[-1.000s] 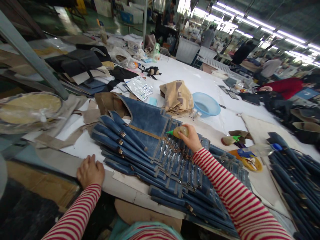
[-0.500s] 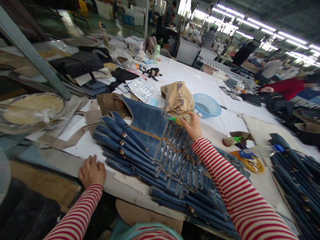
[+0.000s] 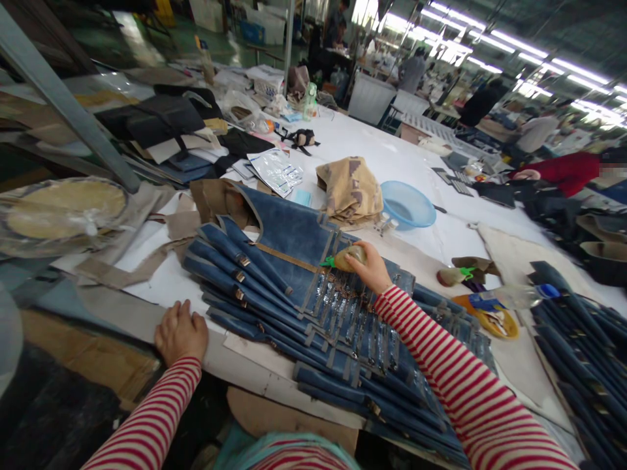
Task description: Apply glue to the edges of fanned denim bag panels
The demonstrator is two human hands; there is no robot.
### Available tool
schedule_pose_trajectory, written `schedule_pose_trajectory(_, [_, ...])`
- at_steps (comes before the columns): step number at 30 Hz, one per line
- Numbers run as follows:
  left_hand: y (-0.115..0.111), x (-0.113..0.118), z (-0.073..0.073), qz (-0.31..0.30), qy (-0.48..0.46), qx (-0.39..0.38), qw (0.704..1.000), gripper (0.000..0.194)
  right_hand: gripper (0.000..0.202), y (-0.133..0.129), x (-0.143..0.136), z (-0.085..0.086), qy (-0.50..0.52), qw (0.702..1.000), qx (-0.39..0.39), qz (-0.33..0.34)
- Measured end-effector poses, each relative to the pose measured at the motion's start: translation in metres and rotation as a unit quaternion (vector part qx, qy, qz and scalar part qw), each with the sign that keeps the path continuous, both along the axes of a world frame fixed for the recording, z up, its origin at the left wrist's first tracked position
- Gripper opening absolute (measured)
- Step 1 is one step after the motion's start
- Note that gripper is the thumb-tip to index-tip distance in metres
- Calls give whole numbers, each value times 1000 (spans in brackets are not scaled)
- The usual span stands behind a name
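Note:
My right hand [image 3: 369, 266] is closed around a small squeeze bottle [image 3: 349, 259] of yellowish-brown content. Its green tip points left, over the edge strips of overlapping blue pieces [image 3: 294, 228]. Shiny wet-looking patches cover several of these strips. My left hand [image 3: 181, 331] rests on the table's front edge, left of the blue pieces, holding nothing, its fingers lying on the surface and slightly bent. Folded blue straps [image 3: 235, 281] with small metal fittings fan out between my hands.
Behind the blue pieces are a camouflage cloth [image 3: 350, 189] and a light-blue basin [image 3: 409, 205]. At right lie another green-tipped bottle [image 3: 453, 276], an orange dish [image 3: 504, 324], a clear bottle [image 3: 522, 297] and more blue straps [image 3: 588, 359]. A metal post [image 3: 68, 98] slants at left. A person's red sleeve [image 3: 563, 172] shows far right.
My right hand and the squeeze bottle have moved toward me and slightly left, down along the blue pieces' strips. My left hand has stayed on the table edge.

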State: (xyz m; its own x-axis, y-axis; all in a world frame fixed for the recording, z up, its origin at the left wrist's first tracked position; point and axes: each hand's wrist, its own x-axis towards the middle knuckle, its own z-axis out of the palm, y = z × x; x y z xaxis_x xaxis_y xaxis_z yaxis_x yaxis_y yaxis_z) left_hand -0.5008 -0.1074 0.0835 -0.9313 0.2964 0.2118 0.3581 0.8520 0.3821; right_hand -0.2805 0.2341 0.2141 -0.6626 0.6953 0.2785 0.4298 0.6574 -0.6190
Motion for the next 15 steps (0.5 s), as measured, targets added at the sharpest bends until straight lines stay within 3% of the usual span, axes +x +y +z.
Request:
schedule_pose_trajectory(7, [1,1,4,2,-7,-12,1000,46,44,11,-3,8,44,997,49,-45])
schedule_pose_trajectory(15, [2,2,5,3,-6,-10,1000,46,44,-11,11,-11,5,999,-45,-27])
